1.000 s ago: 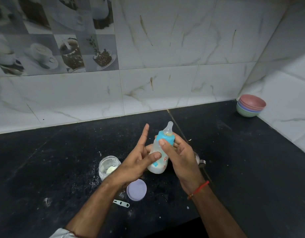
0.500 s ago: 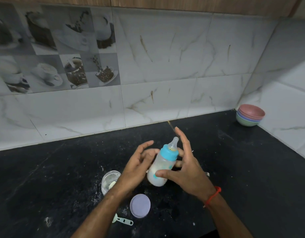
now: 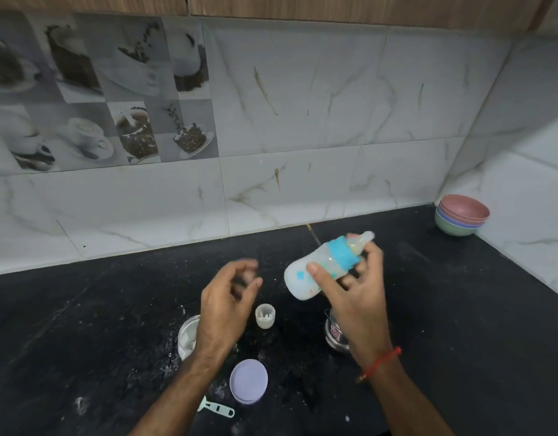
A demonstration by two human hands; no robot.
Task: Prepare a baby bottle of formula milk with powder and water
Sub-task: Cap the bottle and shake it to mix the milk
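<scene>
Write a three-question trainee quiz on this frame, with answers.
1. True or false: the baby bottle stands upright on the counter.
2. Which hand grips the bottle? A) left B) right C) both
3. Fill in: the purple lid lies beside the small ____.

Key: 1 false, it is held tilted in the air. 2 B, the right hand; the left hand holds nothing. 3 scoop.

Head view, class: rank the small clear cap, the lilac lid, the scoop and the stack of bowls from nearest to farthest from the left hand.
Measured from the left hand:
1. Small clear cap, just right of the hand, on the counter.
2. Lilac lid, nearer the camera, beside the forearm.
3. Scoop, below the lid, at the front edge.
4. Stack of bowls, far right corner by the wall.
</scene>
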